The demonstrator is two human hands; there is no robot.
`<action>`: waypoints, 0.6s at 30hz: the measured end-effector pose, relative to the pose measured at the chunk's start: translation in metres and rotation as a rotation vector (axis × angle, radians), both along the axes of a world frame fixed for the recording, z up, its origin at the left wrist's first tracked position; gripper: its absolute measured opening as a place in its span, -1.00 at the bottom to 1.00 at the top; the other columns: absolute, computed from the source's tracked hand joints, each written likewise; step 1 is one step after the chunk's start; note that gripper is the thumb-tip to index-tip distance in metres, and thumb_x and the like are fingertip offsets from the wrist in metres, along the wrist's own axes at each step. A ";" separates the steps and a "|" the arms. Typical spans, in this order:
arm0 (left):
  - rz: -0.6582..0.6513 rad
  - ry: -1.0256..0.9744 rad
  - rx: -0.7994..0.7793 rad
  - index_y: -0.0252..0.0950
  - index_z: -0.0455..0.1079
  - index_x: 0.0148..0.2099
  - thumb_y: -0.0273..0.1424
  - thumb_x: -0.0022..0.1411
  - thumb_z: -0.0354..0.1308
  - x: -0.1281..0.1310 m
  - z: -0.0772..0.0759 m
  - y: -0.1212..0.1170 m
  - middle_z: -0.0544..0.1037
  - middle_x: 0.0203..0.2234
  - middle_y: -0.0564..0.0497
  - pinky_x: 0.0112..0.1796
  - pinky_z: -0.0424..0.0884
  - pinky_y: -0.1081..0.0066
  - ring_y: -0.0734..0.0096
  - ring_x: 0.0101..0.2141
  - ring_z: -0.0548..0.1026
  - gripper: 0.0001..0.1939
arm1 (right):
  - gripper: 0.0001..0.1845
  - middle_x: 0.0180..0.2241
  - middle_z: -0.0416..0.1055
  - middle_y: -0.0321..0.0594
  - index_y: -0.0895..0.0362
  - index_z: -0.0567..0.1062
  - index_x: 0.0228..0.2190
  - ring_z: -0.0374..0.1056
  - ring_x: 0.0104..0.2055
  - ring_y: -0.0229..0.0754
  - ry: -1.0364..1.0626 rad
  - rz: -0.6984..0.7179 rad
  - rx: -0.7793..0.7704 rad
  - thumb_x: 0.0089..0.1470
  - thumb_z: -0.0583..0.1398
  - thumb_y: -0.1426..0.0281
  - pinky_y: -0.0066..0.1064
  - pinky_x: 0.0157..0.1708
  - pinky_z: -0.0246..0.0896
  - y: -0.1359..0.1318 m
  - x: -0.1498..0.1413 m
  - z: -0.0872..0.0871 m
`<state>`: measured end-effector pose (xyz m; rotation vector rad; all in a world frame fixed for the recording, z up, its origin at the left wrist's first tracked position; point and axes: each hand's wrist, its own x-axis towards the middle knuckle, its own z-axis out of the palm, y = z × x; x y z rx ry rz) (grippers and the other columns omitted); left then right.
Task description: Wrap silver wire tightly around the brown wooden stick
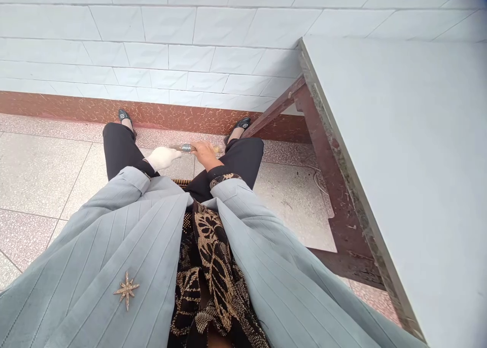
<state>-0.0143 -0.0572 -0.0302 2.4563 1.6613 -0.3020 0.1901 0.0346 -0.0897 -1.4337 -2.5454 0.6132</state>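
A short brown stick (pixel 177 147) with a band of silver wire (pixel 186 148) wound round it lies crosswise between my hands, above my lap. My left hand (pixel 163 158), in a white glove, is closed at the stick's left end; the glove hides how the fingers sit. Bare, my right hand (pixel 206 153) wraps round the stick just right of the wire band. Past the right hand a pale yellowish end (pixel 218 149) sticks out, too small to make out clearly.
To the right stands a table with a pale top (pixel 411 160) and dark reddish wooden legs (pixel 323 150). A white tiled wall (pixel 171 28) with a brown skirting band (pixel 178 115) is in front. Speckled floor tiles (pixel 45 165) lie below, and a thin pale cord (pixel 318 180) is near the table leg.
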 end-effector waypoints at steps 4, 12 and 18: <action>0.035 0.057 0.032 -0.17 0.53 0.16 -0.39 0.50 -0.06 -0.001 0.018 0.005 0.67 -0.09 -0.13 -0.26 0.31 0.35 0.20 -0.13 0.64 -0.61 | -0.69 -0.06 0.58 0.02 0.09 0.68 -0.04 0.33 0.08 0.15 -0.052 0.110 0.021 0.22 0.25 0.45 -0.09 0.09 0.06 0.002 0.000 0.000; 0.086 -0.176 0.028 -0.22 0.58 0.08 -0.31 0.47 0.02 -0.013 0.026 0.036 0.66 -0.02 -0.07 -0.09 0.34 0.38 0.25 -0.04 0.58 -0.66 | -0.65 -0.08 0.60 -0.09 0.02 0.68 -0.01 0.39 0.06 0.08 0.022 0.344 0.065 0.18 0.32 0.48 -0.11 0.14 0.09 0.006 -0.001 -0.003; 0.407 -0.780 -0.122 -0.35 0.53 -0.15 -0.39 0.34 0.10 -0.032 0.002 0.037 0.55 -0.36 -0.04 -0.22 0.37 0.39 0.38 -0.33 0.47 -0.79 | -0.56 -0.01 0.59 -0.05 0.05 0.64 0.08 0.40 0.11 0.12 0.294 0.299 0.074 0.15 0.36 0.42 0.05 0.25 0.12 0.010 -0.004 -0.007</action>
